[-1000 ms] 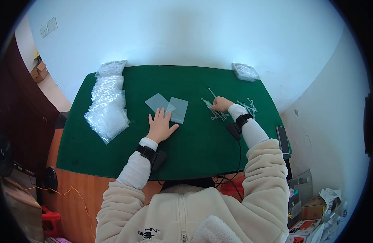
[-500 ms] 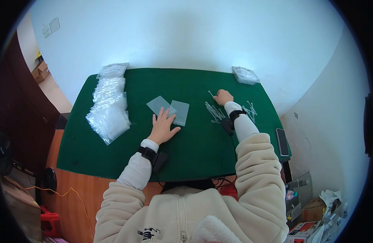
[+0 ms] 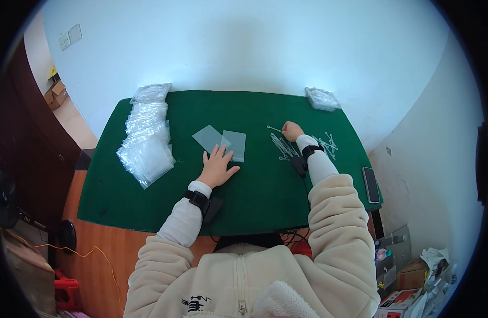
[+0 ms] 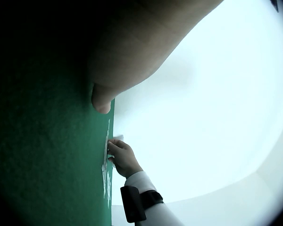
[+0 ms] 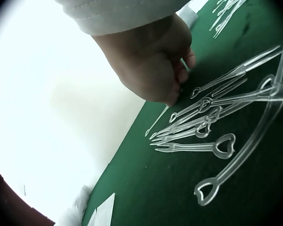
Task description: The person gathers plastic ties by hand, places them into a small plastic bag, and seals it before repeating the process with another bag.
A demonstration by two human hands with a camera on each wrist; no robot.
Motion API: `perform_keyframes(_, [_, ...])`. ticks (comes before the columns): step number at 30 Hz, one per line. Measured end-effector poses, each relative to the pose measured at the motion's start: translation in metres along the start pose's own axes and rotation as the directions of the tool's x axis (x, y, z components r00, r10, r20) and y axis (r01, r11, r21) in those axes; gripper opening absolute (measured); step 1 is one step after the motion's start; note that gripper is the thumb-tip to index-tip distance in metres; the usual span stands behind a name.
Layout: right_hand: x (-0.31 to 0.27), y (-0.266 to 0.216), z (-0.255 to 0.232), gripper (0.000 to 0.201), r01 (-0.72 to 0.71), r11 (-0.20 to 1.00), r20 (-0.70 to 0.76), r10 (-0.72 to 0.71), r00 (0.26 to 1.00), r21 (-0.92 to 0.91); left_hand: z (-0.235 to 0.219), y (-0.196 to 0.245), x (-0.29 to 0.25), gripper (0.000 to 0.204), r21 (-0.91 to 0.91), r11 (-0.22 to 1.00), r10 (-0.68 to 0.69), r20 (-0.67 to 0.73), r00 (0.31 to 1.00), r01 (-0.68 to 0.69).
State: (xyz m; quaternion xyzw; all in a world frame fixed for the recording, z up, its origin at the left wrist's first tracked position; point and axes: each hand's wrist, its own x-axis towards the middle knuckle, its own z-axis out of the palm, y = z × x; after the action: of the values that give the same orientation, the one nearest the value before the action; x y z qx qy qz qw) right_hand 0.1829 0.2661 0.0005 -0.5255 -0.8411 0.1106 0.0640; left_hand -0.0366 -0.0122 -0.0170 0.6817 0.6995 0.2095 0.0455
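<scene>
My right hand (image 3: 292,131) pinches one end of a small clear plastic fork (image 3: 273,127) between thumb and fingers, just beyond a loose pile of similar forks (image 3: 281,146). Seen from the right wrist, the pile (image 5: 191,147) shows heart-shaped handles and two-pronged tips, and the held fork (image 5: 156,121) sticks out below the fingers. With fingers spread, my left hand (image 3: 217,165) rests flat at the near edges of two clear flat plastic bags, one tilted (image 3: 207,137) and one nearly straight (image 3: 236,143), which overlap.
A long fanned row of clear bags (image 3: 146,159) runs down the table's left side. A clear pack (image 3: 322,99) lies at the back right. More forks (image 3: 327,144) lie right of the right wrist, and a phone (image 3: 370,184) lies at the right edge.
My right hand has moved slightly away from the pile toward the back, with the fork in its fingers. The fork now points more to the left. My left hand has stayed on the bags.
</scene>
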Motion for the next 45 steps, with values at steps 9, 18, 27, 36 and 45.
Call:
perform_keyframes(9, [0.005, -0.004, -0.003, 0.01, 0.082, 0.997, 0.061, -0.083, 0.995, 0.014, 0.002, -0.002, 0.002, 0.054, -0.127, 0.989, 0.044, -0.223, 0.974, -0.074])
perform_keyframes(18, [-0.035, -0.061, -0.016, 0.008, 0.518, 0.697, -0.319, -0.408, 0.855, 0.496, -0.006, 0.005, 0.006, 0.044, -0.344, 0.915, 0.065, -0.388, 0.919, -0.21])
perform_keyframes(27, [-0.151, -0.144, 0.033, 0.011, 0.332, 0.335, -0.134, -0.497, 0.857, 0.882, 0.002, 0.012, 0.008, 0.027, -0.741, 0.648, -0.158, -0.358, 0.92, -0.177])
perform_keyframes(36, [-0.149, -0.093, 0.003, 0.019, 0.597, 0.701, -0.256, -0.54, 0.802, 0.391, -0.003, 0.02, 0.008, 0.025, -0.986, 0.107, -0.264, -0.156, 0.952, -0.131])
perform_keyframes(45, [-0.099, 0.002, -0.025, 0.019, 0.233, 0.93, 0.147, -0.282, 0.948, 0.282, -0.007, 0.023, 0.007, 0.018, -0.997, 0.006, -0.218, 0.074, 0.973, 0.077])
